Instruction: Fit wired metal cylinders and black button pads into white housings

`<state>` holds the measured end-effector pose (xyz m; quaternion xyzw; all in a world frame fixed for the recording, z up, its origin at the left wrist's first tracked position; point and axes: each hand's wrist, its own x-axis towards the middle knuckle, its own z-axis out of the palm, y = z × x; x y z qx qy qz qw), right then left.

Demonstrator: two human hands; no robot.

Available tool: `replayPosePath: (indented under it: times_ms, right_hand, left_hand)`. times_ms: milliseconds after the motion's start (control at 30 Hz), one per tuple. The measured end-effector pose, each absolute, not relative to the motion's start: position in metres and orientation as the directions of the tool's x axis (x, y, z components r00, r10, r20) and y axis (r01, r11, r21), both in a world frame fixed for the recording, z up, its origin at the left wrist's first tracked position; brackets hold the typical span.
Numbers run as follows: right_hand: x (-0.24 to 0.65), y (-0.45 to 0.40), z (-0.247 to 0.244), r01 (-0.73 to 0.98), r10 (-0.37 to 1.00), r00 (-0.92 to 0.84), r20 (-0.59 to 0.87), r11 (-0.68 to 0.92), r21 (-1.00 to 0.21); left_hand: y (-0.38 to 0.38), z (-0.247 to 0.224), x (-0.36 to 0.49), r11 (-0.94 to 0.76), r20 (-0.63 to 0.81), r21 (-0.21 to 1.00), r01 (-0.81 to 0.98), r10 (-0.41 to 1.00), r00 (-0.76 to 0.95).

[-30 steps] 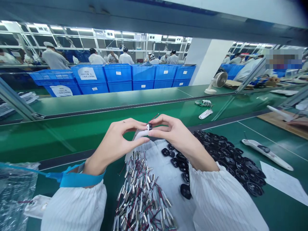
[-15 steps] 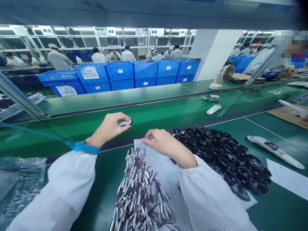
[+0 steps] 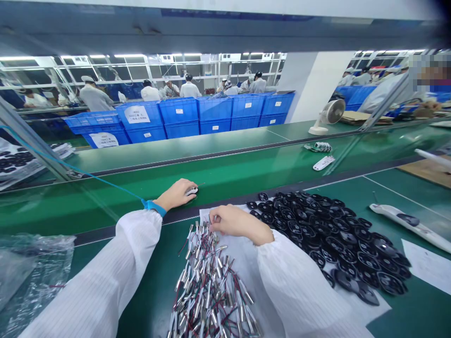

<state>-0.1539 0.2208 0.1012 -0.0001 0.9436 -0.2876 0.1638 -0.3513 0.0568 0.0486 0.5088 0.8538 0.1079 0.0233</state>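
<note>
My left hand [image 3: 178, 193] is over the green belt, its fingers closed round a small white plastic piece [image 3: 192, 191] with a dark end. A thin wire sticks out beyond it to the right. Most of that piece is hidden by the hand. My right hand [image 3: 234, 221] is at the far end of a pile of small silver cylinders with wires [image 3: 211, 286]. Its fingers are curled in a pinch, and what lies between them cannot be made out. Under the pile's right side lies a white sheet [image 3: 244, 263].
Black oval plastic parts [image 3: 327, 230] are heaped to the right. Beyond them lies a long white housing [image 3: 410, 224]. On the belt [image 3: 116, 195] are a white shell [image 3: 323, 163] and a circuit board [image 3: 318, 147]. Farther back stand a fan [image 3: 329, 115], blue bins [image 3: 179, 115] and co-workers.
My left hand has moved right and lower over the belt with the white piece, turning palm down. My right hand has come down to the far end of the wired cylinders. The view has shifted slightly.
</note>
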Motion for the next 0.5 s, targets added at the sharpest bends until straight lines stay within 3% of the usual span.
replayPosePath:
  times_ms: [133, 233, 367, 433, 500]
  right_hand:
    - [-0.151, 0.238, 0.116, 0.057, -0.076, -0.984, -0.161, 0.722, -0.69]
    - [-0.144, 0.251, 0.129, 0.01, -0.061, -0.996, -0.059, 0.61, -0.793]
    - [-0.131, 0.265, 0.146, -0.049, 0.068, -0.995, 0.079, 0.373, -0.927]
    - [-0.125, 0.268, 0.153, -0.022, 0.168, -0.982, 0.087, 0.354, -0.935]
    - [-0.119, 0.269, 0.159, 0.002, 0.217, -0.972, 0.091, 0.397, -0.918]
  left_hand:
    - [0.053, 0.07, -0.333, 0.477, 0.092, 0.183, 0.86, 0.862, -0.498]
    - [0.022, 0.1, -0.316, 0.584, 0.068, 0.144, 0.799, 0.799, -0.597]
    - [-0.075, 0.125, -0.282, 0.797, -0.137, 0.029, 0.604, 0.602, -0.787]
    - [-0.131, 0.118, -0.259, 0.845, -0.214, -0.031, 0.534, 0.517, -0.829]
    - [-0.178, 0.099, -0.236, 0.807, -0.266, -0.098, 0.582, 0.542, -0.797]
